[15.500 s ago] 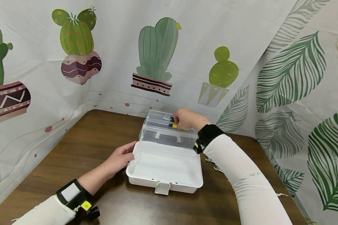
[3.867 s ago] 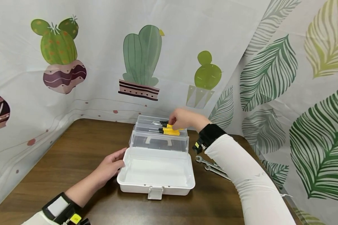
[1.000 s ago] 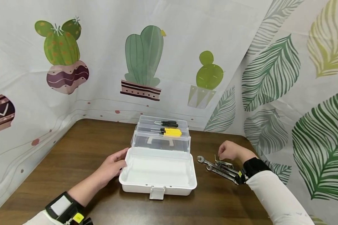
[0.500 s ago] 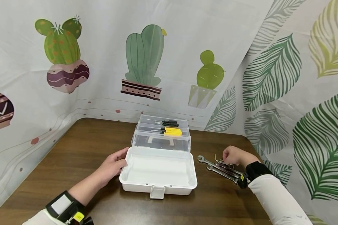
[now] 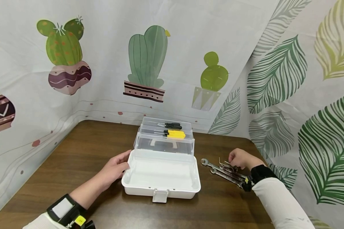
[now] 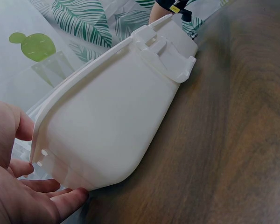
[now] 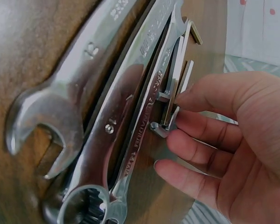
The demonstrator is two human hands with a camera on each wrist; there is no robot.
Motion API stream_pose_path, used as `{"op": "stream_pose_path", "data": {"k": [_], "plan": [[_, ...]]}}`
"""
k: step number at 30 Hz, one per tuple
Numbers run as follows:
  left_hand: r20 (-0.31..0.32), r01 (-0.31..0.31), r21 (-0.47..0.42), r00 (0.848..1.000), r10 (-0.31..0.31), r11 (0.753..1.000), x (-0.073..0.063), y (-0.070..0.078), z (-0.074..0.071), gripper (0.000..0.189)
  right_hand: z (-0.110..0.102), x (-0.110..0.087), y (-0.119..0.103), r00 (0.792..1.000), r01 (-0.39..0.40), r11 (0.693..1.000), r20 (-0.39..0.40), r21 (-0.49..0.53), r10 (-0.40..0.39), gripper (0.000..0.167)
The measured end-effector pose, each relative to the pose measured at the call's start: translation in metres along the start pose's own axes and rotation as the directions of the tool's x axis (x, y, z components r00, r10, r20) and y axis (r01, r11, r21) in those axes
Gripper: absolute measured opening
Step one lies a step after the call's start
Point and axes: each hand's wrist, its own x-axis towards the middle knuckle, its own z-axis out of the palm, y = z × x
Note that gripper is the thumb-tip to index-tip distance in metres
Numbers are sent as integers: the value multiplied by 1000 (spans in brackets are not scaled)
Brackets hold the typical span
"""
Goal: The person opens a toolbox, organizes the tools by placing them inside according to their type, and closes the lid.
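My left hand (image 5: 111, 168) holds the left wall of an open white toolbox (image 5: 160, 192), thumb over the rim and fingers against the outside, as the left wrist view (image 6: 102, 116) also shows. To the right of the box, my right hand (image 5: 239, 158) is down at a small group of hex keys (image 7: 184, 77). In the right wrist view its thumb and forefinger pinch a short bent end of one hex key (image 7: 170, 112), while the other fingers are loosely bent. Several silver combination wrenches (image 7: 123, 102) lie side by side just left of these fingers.
Behind the white base leans the clear lid (image 5: 164, 146) with its stepped trays. Yellow-handled screwdrivers (image 5: 175, 135) lie in one tray, black-handled ones (image 5: 173, 126) in the tray above. A patterned cloth (image 5: 109, 57) hangs behind the brown table (image 5: 103, 136).
Earlier my right hand was at the trays with yellow screwdrivers, which now lie there. It has since moved right and down onto the hex keys. The left hand stays on the box.
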Motion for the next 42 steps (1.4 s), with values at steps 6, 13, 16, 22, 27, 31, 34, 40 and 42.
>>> {"op": "stream_pose_path", "data": {"k": [6,13,16,22,27,31,34,40,42], "plan": [[-1,2,-5,1000,-2,1000,0,0,0,70,-2,0,2,1000,-27,1000,-3,-2,27,5],[1,-3,-11,1000,3,1000,0,-1,1,70,-4,2,3,997,-71,997,13,-22,71,10],[-2,0,-14,1000,0,1000,1,-1,1,70,-3,3,4,996,-82,996,18,-30,83,13],[6,-2,3,1000,2,1000,1,0,2,70,-2,4,4,998,-60,997,13,-48,61,15],[8,-2,15,1000,2,1000,1,1,2,69,-1,2,5,999,-45,998,-9,-51,45,15],[3,1,16,1000,-1,1000,1,1,1,69,-2,1,4,999,-30,999,-22,-41,29,14],[3,3,18,1000,-3,1000,1,1,1,69,-7,3,-1,999,13,1000,-36,-11,-13,13],[-2,7,22,1000,-7,1000,0,1,0,69,-30,9,-32,980,192,981,-60,-13,-192,12],[3,3,13,1000,-3,1000,0,1,0,69,-38,10,-47,966,248,968,-62,-38,-250,11]]}}
